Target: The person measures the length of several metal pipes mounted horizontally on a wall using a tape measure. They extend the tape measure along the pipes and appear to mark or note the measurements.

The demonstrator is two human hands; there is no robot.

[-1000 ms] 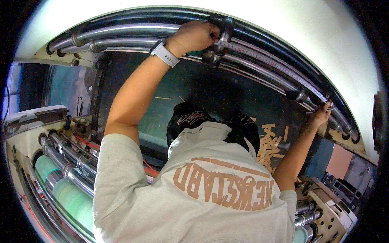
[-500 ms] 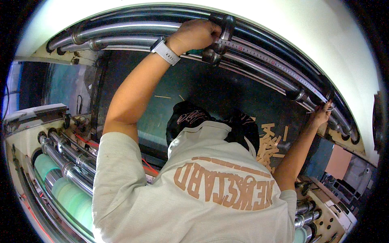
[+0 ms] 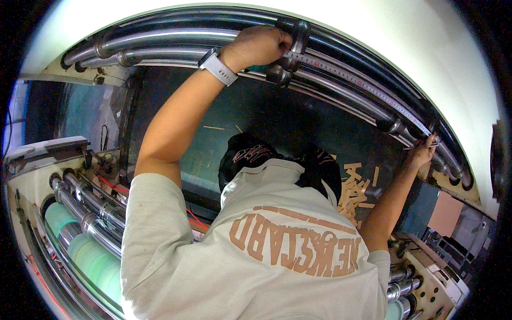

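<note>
A pale tape measure (image 3: 360, 83) is drawn out along the steel shafts of a machine at the top of the view. My left hand (image 3: 259, 48), with a watch on its wrist, is closed at the tape's left end, beside a dark collar (image 3: 300, 37) on the upper shaft. Its fingertips are partly hidden. At the tape's right end my right hand (image 3: 424, 151) is closed around it, with fingers and thumb near the shafts; the tape's case is mostly hidden there. A lower dark collar (image 3: 278, 76) sits just below my left hand.
More shafts with rings (image 3: 80, 205) and green rollers (image 3: 93, 261) lie at the lower left. Cardboard scraps (image 3: 354, 189) are heaped on the dark floor (image 3: 208, 149). A cream machine cover (image 3: 453, 48) curves over the far right. Red cables (image 3: 197, 220) run by my left side.
</note>
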